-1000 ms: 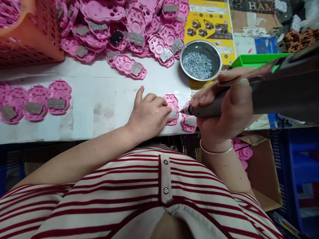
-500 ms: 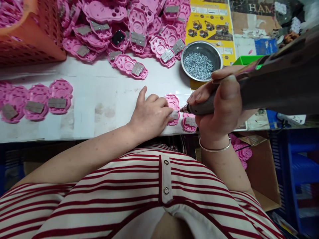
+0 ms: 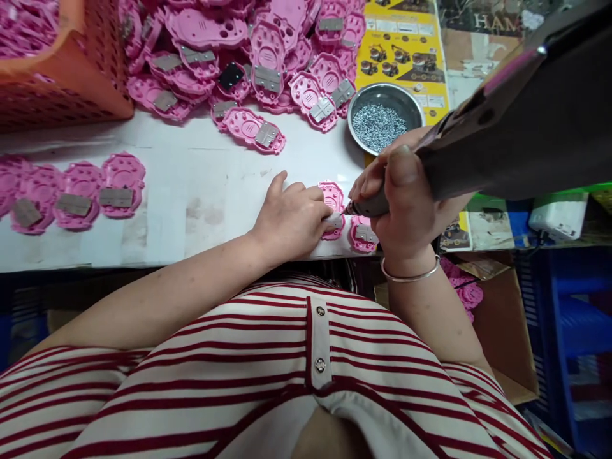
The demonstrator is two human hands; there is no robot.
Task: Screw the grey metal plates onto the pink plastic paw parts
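Two hands at work — left hand flat, fingers pinning pink part, right hand fingers wrapped round electric screwdriver

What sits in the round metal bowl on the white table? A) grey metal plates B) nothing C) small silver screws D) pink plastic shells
C: the round metal bowl holds a heap of small silver screws, just beyond the right hand gripping the dark electric screwdriver.
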